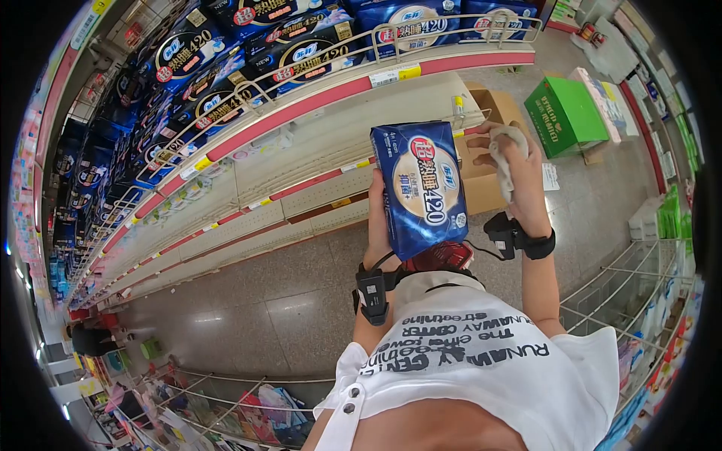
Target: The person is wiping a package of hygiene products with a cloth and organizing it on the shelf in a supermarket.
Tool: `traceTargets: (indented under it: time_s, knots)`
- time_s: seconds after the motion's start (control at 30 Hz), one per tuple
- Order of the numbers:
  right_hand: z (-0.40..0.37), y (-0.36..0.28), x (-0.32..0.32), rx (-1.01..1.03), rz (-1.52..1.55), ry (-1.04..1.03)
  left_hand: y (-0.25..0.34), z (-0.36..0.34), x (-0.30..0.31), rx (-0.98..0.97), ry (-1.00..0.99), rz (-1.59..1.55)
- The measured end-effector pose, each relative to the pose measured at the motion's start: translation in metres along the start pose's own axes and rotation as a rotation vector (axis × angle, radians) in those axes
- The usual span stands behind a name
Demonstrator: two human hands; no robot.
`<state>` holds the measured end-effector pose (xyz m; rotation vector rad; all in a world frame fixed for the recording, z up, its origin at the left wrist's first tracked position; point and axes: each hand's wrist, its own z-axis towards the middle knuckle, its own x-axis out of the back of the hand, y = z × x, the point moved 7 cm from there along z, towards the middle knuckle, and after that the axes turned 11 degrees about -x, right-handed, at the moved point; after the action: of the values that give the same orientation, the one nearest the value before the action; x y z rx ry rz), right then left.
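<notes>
A blue pack of sanitary pads (421, 188) is held up in front of my chest, its printed face toward me. My left hand (378, 218) grips it along the left edge, with most of the fingers hidden behind the pack. To the right of the pack is my right hand (523, 169), its fingers curled round a crumpled pale cloth (510, 154). The cloth is apart from the pack. Dark devices are strapped to both wrists.
Similar dark blue packs (308, 60) fill the upper shelf behind a wire rail (451, 34). Lower shelves (301, 169) run below it. An open cardboard box (481, 184) stands behind my right hand, and a green box (564, 116) sits farther right. Wire racks (624, 278) flank me.
</notes>
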<state>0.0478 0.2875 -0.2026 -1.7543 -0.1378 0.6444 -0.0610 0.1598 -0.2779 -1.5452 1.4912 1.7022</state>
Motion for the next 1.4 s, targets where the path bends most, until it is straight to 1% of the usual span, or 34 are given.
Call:
traceTargets:
  time_s: [0.07, 0.1, 0.17, 0.2, 0.27, 0.3, 0.37, 0.4, 0.47, 0.5, 0.57, 0.6, 0.67, 0.7, 0.73, 0.8, 0.83, 0.87, 0.9, 0.97, 1.03, 1.07, 1.13, 1.17, 1.2, 1.23, 1.27, 1.33, 1.37, 1.4]
  knots:
    - [0.001, 0.002, 0.002, -0.011, -0.135, -0.011, 0.0, 0.0, -0.001, 0.002, -0.007, 0.019]
    - [0.001, 0.002, 0.005, -0.012, -0.135, -0.01, 0.0, 0.0, -0.002, 0.003, -0.007, 0.019]
    - [0.0, 0.008, -0.001, -0.101, -0.061, -0.161, -0.001, -0.001, -0.001, 0.001, 0.008, 0.039]
    - [-0.003, 0.008, -0.004, -0.104, -0.062, -0.163, -0.002, -0.002, 0.0, 0.0, 0.01, 0.038]
    - [-0.007, 0.007, -0.006, -0.136, -0.117, -0.055, -0.004, -0.001, 0.001, 0.017, -0.006, 0.02]
    - [-0.006, 0.005, -0.004, -0.137, -0.118, -0.06, -0.004, -0.002, 0.001, 0.013, -0.003, 0.019]
    - [-0.007, 0.01, -0.013, -0.301, 0.081, -0.368, -0.006, -0.003, 0.003, 0.045, 0.004, -0.034]
    - [-0.009, 0.009, -0.015, -0.302, 0.082, -0.374, -0.006, -0.002, 0.003, 0.04, 0.006, -0.032]
    - [-0.015, -0.015, -0.011, 0.085, -0.466, -0.181, -0.006, -0.002, 0.002, 0.039, -0.027, 0.0]
    - [-0.016, -0.018, -0.015, 0.086, -0.466, -0.184, -0.005, -0.003, -0.002, 0.027, -0.028, 0.015]
    - [-0.031, -0.04, -0.04, 0.454, -0.709, -0.206, -0.006, -0.003, -0.003, 0.021, -0.052, 0.03]
    - [-0.031, -0.038, -0.049, 0.455, -0.709, -0.206, -0.007, -0.004, -0.005, 0.018, -0.076, 0.044]
    - [-0.036, -0.043, -0.063, 0.573, -0.672, -0.121, -0.009, -0.008, -0.009, 0.007, -0.096, 0.051]
    - [-0.036, -0.043, -0.067, 0.576, -0.671, -0.119, -0.008, -0.012, -0.017, -0.012, -0.133, 0.002]
    - [-0.039, -0.043, -0.077, 0.644, -0.776, -0.168, -0.007, -0.015, -0.022, -0.032, -0.171, -0.045]
    - [-0.046, -0.04, -0.094, 0.783, -0.986, -0.272, -0.005, -0.02, -0.022, -0.042, -0.19, -0.03]
    - [-0.056, -0.034, -0.098, 0.886, -0.968, -0.318, -0.001, -0.022, -0.024, -0.058, -0.19, -0.061]
    - [-0.064, -0.029, -0.098, 0.856, -0.982, -0.352, 0.002, -0.026, -0.026, -0.075, -0.189, -0.093]
    - [-0.071, -0.028, -0.096, 0.842, -0.98, -0.384, 0.004, -0.029, -0.026, -0.102, -0.125, -0.095]
    - [-0.078, -0.028, -0.089, 0.828, -0.98, -0.423, 0.004, -0.03, -0.024, -0.094, -0.133, -0.099]
    - [-0.088, -0.024, -0.088, 0.842, -1.012, -0.592, -0.001, -0.032, -0.021, -0.053, -0.142, -0.112]
    - [-0.089, -0.025, -0.088, 0.839, -1.015, -0.595, -0.002, -0.032, -0.02, -0.053, -0.139, -0.116]
    - [-0.094, -0.028, -0.093, 0.896, -1.046, -0.603, -0.003, -0.033, -0.025, -0.028, -0.176, -0.249]
    - [-0.088, -0.032, -0.097, 0.892, -1.046, -0.6, -0.007, -0.035, -0.026, -0.064, -0.08, -0.265]
    - [-0.076, -0.041, -0.1, 0.92, -1.049, -0.514, -0.006, -0.036, -0.028, -0.06, -0.077, -0.263]
    - [-0.07, -0.047, -0.101, 0.948, -1.052, -0.429, -0.004, -0.034, -0.028, -0.086, -0.077, -0.171]
    - [-0.072, -0.045, -0.101, 0.948, -1.049, -0.425, -0.001, -0.033, -0.028, -0.115, -0.079, -0.078]
    - [-0.083, -0.037, -0.104, 0.999, -1.039, -0.477, 0.005, -0.031, -0.023, -0.124, -0.102, -0.037]
    - [-0.094, -0.033, -0.106, 1.001, -1.027, -0.532, 0.008, -0.028, -0.019, -0.109, -0.183, -0.176]
    - [-0.102, -0.029, -0.104, 1.001, -1.027, -0.534, 0.011, -0.028, -0.019, -0.094, -0.261, -0.316]
